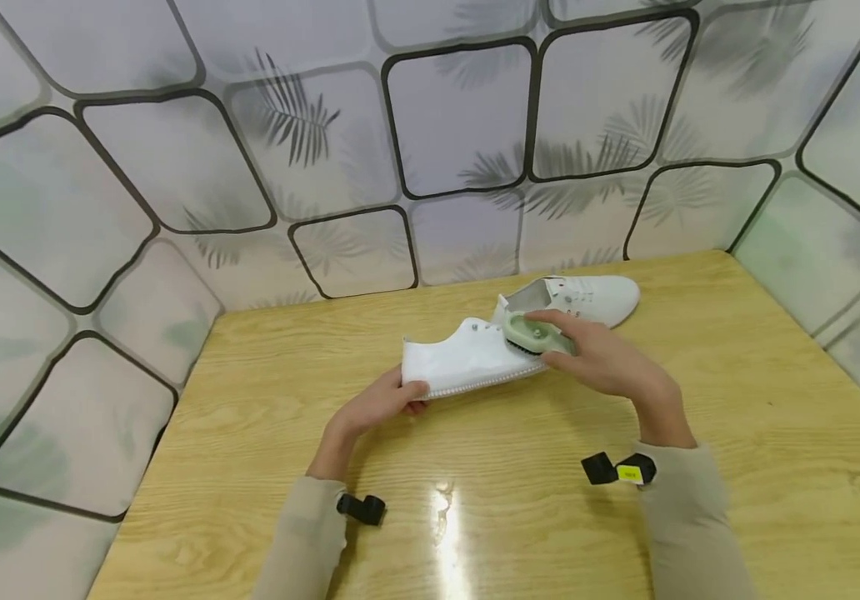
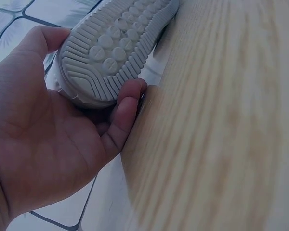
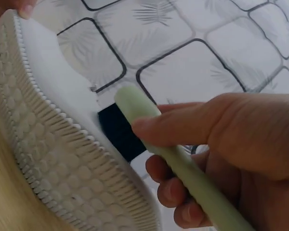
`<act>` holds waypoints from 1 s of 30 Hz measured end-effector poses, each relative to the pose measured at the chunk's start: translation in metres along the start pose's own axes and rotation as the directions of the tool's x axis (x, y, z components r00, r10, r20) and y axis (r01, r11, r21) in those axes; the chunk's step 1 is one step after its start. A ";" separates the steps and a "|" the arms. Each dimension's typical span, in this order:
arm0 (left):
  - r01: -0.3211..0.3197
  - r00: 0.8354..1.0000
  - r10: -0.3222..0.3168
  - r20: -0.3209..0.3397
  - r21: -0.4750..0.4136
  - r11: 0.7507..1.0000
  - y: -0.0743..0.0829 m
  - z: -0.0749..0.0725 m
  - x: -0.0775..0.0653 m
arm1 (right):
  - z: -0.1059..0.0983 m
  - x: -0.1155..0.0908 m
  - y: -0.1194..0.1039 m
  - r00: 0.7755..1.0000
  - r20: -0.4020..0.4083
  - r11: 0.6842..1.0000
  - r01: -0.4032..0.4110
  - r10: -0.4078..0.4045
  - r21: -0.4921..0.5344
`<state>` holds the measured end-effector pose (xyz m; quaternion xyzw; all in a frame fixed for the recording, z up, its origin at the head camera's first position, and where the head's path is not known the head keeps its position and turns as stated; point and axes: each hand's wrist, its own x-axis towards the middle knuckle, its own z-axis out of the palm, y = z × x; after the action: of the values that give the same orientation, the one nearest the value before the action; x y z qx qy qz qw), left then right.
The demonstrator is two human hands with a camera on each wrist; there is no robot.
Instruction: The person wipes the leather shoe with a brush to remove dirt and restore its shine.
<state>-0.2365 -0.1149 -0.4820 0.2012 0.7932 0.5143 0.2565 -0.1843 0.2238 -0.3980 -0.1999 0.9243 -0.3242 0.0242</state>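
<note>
A white shoe (image 1: 452, 360) is tilted over the wooden table, its studded sole (image 2: 111, 53) facing the left wrist camera. My left hand (image 1: 381, 404) grips it by the heel, thumb on one side and fingers curled under the other. In my right hand (image 1: 602, 358) is a pale green brush (image 1: 531, 332) with dark bristles (image 3: 119, 132). Those bristles meet the upper of the shoe toward its front. In the right wrist view, thumb and fingers wrap the brush's handle (image 3: 202, 187).
The second white shoe (image 1: 602, 298) lies behind the held one, partly covered by it and the brush. A patterned wall covering (image 1: 460, 125) rises at the back and sides of the wooden table (image 1: 535, 500). Black bands (image 1: 361, 508) circle both sleeves.
</note>
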 end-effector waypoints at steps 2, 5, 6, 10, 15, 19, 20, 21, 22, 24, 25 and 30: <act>-0.006 1.000 0.006 0.002 0.004 1.000 -0.001 -0.001 0.000 | 0.001 0.002 -0.001 1.000 0.015 1.000 0.014 -0.014 0.027; -0.021 1.000 0.021 0.019 -0.001 1.000 0.000 0.000 0.001 | -0.006 -0.005 0.001 0.999 0.026 0.999 0.020 -0.021 0.043; -0.025 0.999 0.025 0.024 0.001 1.000 0.000 0.000 0.002 | -0.010 -0.009 0.003 1.000 0.026 0.999 0.009 -0.010 0.041; -0.025 0.999 0.025 0.036 -0.002 1.000 0.002 0.000 0.003 | -0.019 -0.016 0.013 0.999 -0.002 0.999 -0.047 0.047 -0.001; -0.011 1.000 0.011 0.024 0.000 1.000 0.000 -0.001 0.001 | -0.010 -0.004 0.019 0.998 0.010 0.998 -0.057 0.057 0.031; -0.028 0.999 0.028 0.036 0.004 1.000 -0.001 -0.002 0.001 | -0.007 -0.003 0.019 0.999 0.040 0.998 -0.025 0.023 0.065; -0.037 0.998 0.036 0.046 0.004 0.999 -0.001 -0.002 0.001 | -0.009 -0.005 0.020 0.999 0.040 0.998 -0.022 0.020 0.066; -0.045 0.998 0.045 0.054 0.006 0.999 -0.001 -0.002 0.002 | -0.012 -0.009 0.022 0.999 0.038 0.998 -0.022 0.019 0.064; -0.054 0.997 0.054 0.063 0.007 0.998 -0.001 -0.002 0.002 | -0.015 -0.013 0.025 0.999 0.035 0.998 -0.023 0.022 0.058; -0.067 0.995 0.066 0.076 0.009 0.998 -0.001 -0.002 0.003 | -0.022 -0.023 0.031 0.999 0.034 0.999 -0.032 0.031 0.041; -0.072 0.994 0.071 0.080 0.009 0.997 -0.001 -0.002 0.003 | -0.025 -0.026 0.033 0.999 0.034 0.999 -0.036 0.035 0.031; -0.058 0.996 0.058 0.062 0.013 0.998 -0.003 -0.004 0.000 | -0.024 -0.025 0.033 0.998 0.058 1.000 -0.019 0.019 0.010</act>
<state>-0.2389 -0.1183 -0.4832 0.2418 0.7824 0.5094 0.2643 -0.1774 0.2716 -0.4011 -0.2003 0.9234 -0.3227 0.0551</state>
